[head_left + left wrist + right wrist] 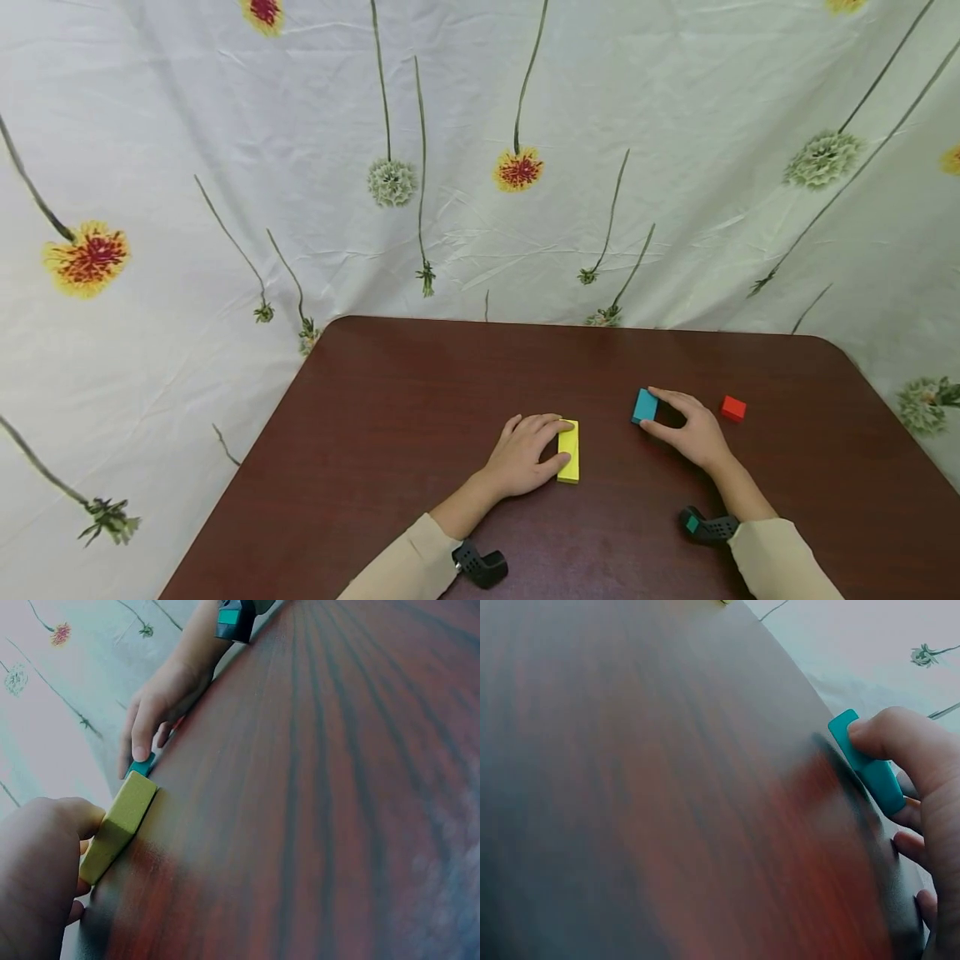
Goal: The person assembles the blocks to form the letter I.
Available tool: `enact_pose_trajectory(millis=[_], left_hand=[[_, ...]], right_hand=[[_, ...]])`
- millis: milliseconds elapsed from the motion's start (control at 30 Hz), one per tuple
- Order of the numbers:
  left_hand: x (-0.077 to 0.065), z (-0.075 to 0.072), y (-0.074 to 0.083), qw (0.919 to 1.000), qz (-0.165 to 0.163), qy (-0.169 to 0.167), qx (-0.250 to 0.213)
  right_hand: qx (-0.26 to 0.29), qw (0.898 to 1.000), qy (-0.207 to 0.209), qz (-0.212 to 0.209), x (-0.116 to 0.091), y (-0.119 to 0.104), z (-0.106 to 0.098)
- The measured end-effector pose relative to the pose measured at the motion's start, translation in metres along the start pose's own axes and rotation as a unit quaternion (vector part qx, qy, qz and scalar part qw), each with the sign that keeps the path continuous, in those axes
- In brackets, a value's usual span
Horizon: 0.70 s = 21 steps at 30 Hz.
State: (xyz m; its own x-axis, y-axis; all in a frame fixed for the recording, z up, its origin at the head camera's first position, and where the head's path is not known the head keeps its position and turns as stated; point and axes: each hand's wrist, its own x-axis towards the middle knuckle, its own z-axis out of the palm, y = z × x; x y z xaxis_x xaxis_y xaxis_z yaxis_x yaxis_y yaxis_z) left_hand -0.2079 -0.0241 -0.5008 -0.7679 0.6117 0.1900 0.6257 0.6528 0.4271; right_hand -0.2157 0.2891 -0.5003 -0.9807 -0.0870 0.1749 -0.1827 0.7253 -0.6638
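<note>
- Head view: two bare hands work over a dark reddish-brown desk (pixel 420 400), each with its grip on a small block.
- Left hand (pixel 523 454): palm down, its grip is closed on a yellow block (pixel 568 468). The thumb lies toward the block's near end and a finger toward its far end, with a small gap between the two digits.
- Yellow block: a long bar near the middle of the desk, just right of the left hand, its length pointing away from the person.
- Right hand (pixel 697 432): its grip is spread to the length of a blue block (pixel 644 407), which it pinches with the thumb at the near end and a finger at the far end, leaving a wide curved gap between them.
- Blue block: shorter than the yellow one, to its right and farther from the person. Whether its underside rests fully on the desk, I cannot tell.
- Red block (pixel 733 408): on the desk, right of the right hand and apart from it.
- Both wrists wear black devices below pale sleeves (pixel 783 557).
- Behind the desk hangs a white cloth (pixel 315 108) printed with flowers.
</note>
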Motion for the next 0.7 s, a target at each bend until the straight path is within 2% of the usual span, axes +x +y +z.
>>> enact_pose_trajectory(millis=[200,700], left_hand=[[0.000,0.001,0.000,1.0000,0.001,-0.004,-0.001],[-0.001,0.000,0.000,1.0000,0.000,-0.001,0.002]], right_hand=[[0.010,1.000,0.000,0.007,-0.003,-0.002,-0.002],[0.031,0.999,0.000,-0.017,-0.010,-0.011,-0.003]])
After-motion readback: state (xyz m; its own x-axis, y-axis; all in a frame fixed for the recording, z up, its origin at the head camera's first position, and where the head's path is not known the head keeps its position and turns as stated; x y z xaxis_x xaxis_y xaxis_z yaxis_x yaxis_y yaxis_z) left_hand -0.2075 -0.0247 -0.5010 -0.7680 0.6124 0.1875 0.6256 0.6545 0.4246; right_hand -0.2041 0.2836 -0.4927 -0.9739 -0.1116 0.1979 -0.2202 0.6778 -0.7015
